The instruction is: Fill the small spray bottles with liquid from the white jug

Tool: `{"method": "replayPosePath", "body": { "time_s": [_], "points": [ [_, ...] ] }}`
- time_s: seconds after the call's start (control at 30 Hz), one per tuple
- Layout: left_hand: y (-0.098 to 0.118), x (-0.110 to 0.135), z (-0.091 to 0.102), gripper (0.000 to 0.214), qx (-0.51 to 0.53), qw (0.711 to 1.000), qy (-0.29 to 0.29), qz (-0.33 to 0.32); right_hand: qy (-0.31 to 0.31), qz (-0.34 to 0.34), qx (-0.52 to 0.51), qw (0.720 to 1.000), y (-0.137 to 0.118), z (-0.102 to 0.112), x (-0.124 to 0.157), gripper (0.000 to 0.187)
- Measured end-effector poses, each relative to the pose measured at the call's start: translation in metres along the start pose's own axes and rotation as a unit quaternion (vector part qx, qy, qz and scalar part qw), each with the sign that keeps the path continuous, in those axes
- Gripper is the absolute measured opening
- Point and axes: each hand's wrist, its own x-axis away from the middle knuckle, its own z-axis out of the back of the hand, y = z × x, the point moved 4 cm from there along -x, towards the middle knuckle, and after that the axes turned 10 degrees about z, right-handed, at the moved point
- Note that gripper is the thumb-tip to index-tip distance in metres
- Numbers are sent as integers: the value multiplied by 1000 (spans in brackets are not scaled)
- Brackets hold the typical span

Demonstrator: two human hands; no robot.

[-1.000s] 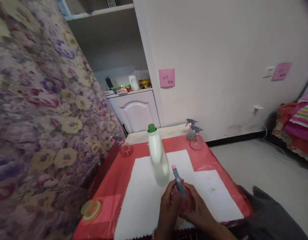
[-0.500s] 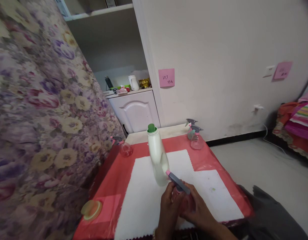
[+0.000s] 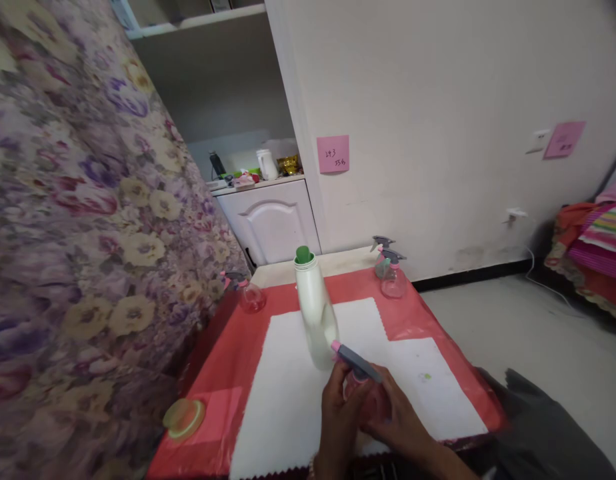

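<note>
Between my two hands is a small spray bottle [image 3: 372,400] of clear pinkish plastic, its grey trigger head and pink nozzle tilted up toward the left. My left hand [image 3: 338,407] wraps around its left side, fingers near the neck. On the other side my right hand [image 3: 401,423] grips the bottle's body. Just beyond the nozzle stands a tall, pale jug-shaped bottle [image 3: 315,307] with a handle, uncapped, with a green spout in its mouth. Both rest over a white cloth [image 3: 278,400] with zigzag edges. My fingers hide part of the spray bottle.
Another spray bottle [image 3: 251,298] stands at the back left of the red-covered table [image 3: 213,360]. Two more are at the back right, the nearer spray bottle [image 3: 393,283] in front. A round yellowish cap [image 3: 184,419] lies front left. A floral curtain [image 3: 113,267] hangs along the left.
Almost nothing differs. Both hands keep hold of the spray bottle in the same place, with only a slight shift of the right-hand fingers.
</note>
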Motion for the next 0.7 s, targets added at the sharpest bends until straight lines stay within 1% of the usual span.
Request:
{"method": "replayPosePath", "body": {
  "time_s": [0.07,0.13,0.2,0.3,0.4,0.47,0.53,0.6,0.63,0.7],
  "points": [
    [-2,-1,-2,25,17,999,33,3,2,2,-2,1000,-1,0,0,78],
    [-4,0,-4,25,33,998,53,10,5,6,-1,1000,0,0,1,79],
    [-4,1,-4,28,39,998,45,14,8,8,5,1000,3,1,2,79],
    [0,3,-1,36,27,1000,0,13,4,12,16,1000,5,1,3,80],
    [3,4,0,31,14,999,-40,4,2,16,16,1000,5,1,3,79],
    [2,4,-1,26,25,999,-34,-1,0,14,20,1000,5,0,4,78],
    [0,2,-2,23,47,999,-3,-2,0,8,32,999,5,0,4,79],
    [0,2,-3,26,69,997,24,-2,0,3,35,999,5,0,5,80],
    [0,2,-4,29,77,997,28,-1,-1,2,31,1000,5,0,5,80],
    [4,2,-5,31,74,997,11,-3,-1,3,21,1000,4,-1,5,79]
  ]
}}
